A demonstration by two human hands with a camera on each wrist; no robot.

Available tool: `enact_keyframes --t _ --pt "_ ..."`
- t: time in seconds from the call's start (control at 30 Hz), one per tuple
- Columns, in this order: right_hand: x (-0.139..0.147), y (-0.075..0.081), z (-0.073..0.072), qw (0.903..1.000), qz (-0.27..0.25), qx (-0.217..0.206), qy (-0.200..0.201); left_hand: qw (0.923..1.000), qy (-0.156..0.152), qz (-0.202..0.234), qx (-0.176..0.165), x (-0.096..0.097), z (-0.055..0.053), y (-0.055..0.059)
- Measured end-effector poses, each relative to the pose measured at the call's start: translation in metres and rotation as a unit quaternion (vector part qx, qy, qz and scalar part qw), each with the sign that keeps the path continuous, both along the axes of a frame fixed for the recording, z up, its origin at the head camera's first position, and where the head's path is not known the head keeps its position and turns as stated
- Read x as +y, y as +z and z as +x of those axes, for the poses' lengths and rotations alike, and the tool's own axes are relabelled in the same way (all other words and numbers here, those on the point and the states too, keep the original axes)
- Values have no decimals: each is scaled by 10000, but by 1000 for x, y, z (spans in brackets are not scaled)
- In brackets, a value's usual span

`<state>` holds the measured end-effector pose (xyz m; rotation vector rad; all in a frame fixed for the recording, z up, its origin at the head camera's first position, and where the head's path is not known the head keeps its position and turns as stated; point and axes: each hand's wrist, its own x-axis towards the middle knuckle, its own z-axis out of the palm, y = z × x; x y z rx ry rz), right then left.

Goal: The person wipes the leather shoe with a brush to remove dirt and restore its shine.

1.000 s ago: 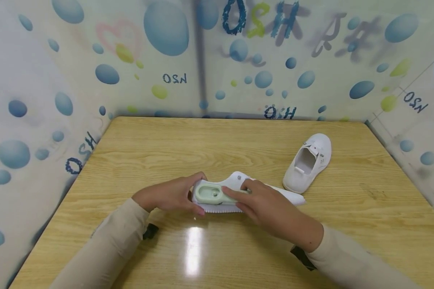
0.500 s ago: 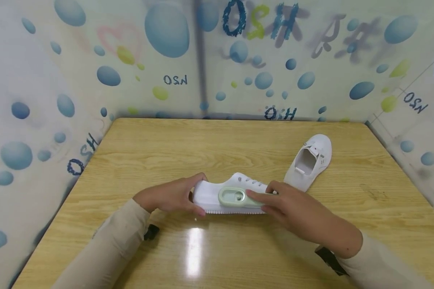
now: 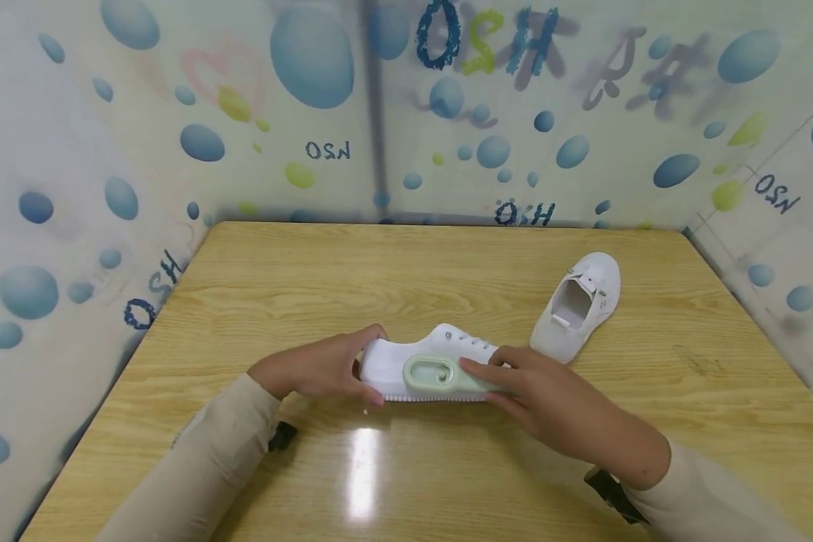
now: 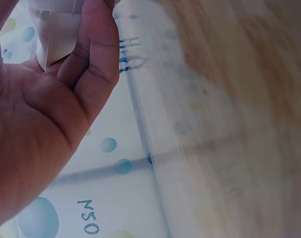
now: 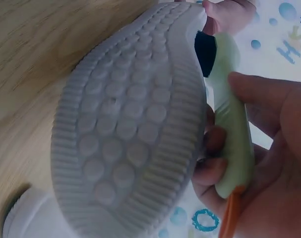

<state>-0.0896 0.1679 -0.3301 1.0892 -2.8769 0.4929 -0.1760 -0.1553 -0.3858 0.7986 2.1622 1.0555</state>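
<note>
A white lace-up shoe (image 3: pixel 386 365) is held on its side above the table, its ridged sole edge toward me. My left hand (image 3: pixel 325 365) grips it by the heel, thumb and fingers on either side; the left wrist view shows the white heel (image 4: pixel 58 37) between them. My right hand (image 3: pixel 549 395) holds a pale green scrubbing brush (image 3: pixel 433 375) by its handle, the head lying over the shoe's side. From the right wrist, the brush's dark bristles (image 5: pixel 205 53) face the upper, and the studded sole (image 5: pixel 125 114) is in full view. An orange cord (image 5: pixel 231 213) hangs from the handle.
A second white shoe (image 3: pixel 569 316) rests on the wooden table (image 3: pixel 312 278) at the back right, toe pointing away, close beyond my right hand. A patterned wall (image 3: pixel 406 113) with blue and green spots stands behind the table.
The brush in my right hand has slid right along the shoe's side from the heel, then slightly back left. My left hand and the shoe stay almost still.
</note>
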Motion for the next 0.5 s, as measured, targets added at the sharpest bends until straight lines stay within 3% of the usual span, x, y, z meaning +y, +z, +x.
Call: enact_keyframes --t 0.23,0.5 --pt "-16 -6 -5 9999 -10 134 1 10000 -27 48 54 0 0 0" --pt "-32 -16 -12 9992 -251 282 152 9997 -72 181 -115 0 0 1"
